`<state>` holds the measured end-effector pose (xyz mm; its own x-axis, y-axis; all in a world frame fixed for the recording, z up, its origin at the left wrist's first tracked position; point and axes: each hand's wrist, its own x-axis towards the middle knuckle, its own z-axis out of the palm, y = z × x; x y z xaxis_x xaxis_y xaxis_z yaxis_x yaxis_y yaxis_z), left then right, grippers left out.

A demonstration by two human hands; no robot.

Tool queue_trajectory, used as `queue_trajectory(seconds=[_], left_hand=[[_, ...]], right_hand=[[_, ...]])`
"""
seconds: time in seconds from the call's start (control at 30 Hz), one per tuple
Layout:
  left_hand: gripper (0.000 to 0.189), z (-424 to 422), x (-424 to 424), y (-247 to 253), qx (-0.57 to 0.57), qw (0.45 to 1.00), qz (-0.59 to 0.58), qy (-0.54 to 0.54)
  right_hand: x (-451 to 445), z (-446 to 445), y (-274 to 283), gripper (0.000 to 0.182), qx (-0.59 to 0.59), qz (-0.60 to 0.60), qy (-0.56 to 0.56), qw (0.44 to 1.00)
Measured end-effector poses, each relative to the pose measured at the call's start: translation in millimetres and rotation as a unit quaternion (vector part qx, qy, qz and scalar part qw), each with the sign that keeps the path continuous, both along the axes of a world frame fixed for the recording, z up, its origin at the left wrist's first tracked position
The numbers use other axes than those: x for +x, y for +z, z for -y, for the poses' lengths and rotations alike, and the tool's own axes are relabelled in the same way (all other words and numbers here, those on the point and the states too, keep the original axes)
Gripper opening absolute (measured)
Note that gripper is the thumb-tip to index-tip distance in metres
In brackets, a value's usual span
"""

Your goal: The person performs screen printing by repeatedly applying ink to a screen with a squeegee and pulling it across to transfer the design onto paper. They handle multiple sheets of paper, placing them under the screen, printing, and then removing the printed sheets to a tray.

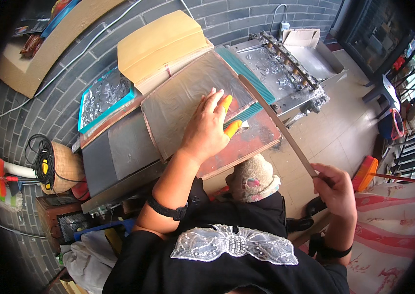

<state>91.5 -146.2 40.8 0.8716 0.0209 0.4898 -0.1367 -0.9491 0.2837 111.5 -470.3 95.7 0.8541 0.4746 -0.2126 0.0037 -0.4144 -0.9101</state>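
Note:
My left hand (pixel 209 123), with yellow finger covers on two of its digits, lies spread on a flat board covered with thin, creased film (pixel 189 106). Held by one end in my right hand (pixel 334 189) is a long, narrow, flat strip (pixel 284 130), which runs up along the board's right edge to its far corner. Whether the strip touches the board, I cannot tell. Under the board are a ribbed teal mat (pixel 266 90) and a reddish, worn board (pixel 251 147).
Behind stands a stack of yellowish paper (pixel 161 47). A blue-rimmed tray (pixel 130 96) with shiny dark scraps is at the left. Right of the boards is a metal table with a crusted rail (pixel 288 60). A patterned cloth bundle (pixel 253 178) sits close before me.

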Motion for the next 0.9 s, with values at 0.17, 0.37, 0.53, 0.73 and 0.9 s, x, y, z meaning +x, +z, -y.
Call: queue_trajectory(seconds=[0.17, 0.37, 0.53, 0.73, 0.9], left_hand=[[0.055, 1, 1, -2, 0.008, 1.0, -0.01, 0.007], [0.057, 3, 4, -5, -0.013, 1.0, -0.01, 0.013], [0.059, 4, 4, -4, -0.011, 0.999, -0.028, 0.022], [0.059, 4, 5, -6, -0.011, 0.999, -0.028, 0.024], [0.059, 5, 3, -4, -0.029, 0.999, 0.014, 0.021]], right_hand=[[8, 36, 7, 0.028, 0.043, -0.006, 0.051, 0.998], [11, 58, 5, 0.027, 0.006, 0.046, 0.136, 0.99], [11, 54, 10, 0.026, -0.022, 0.046, 0.152, 0.987], [10, 56, 11, 0.027, -0.03, 0.059, 0.148, 0.987], [10, 47, 16, 0.028, -0.025, 0.042, 0.14, 0.989]])
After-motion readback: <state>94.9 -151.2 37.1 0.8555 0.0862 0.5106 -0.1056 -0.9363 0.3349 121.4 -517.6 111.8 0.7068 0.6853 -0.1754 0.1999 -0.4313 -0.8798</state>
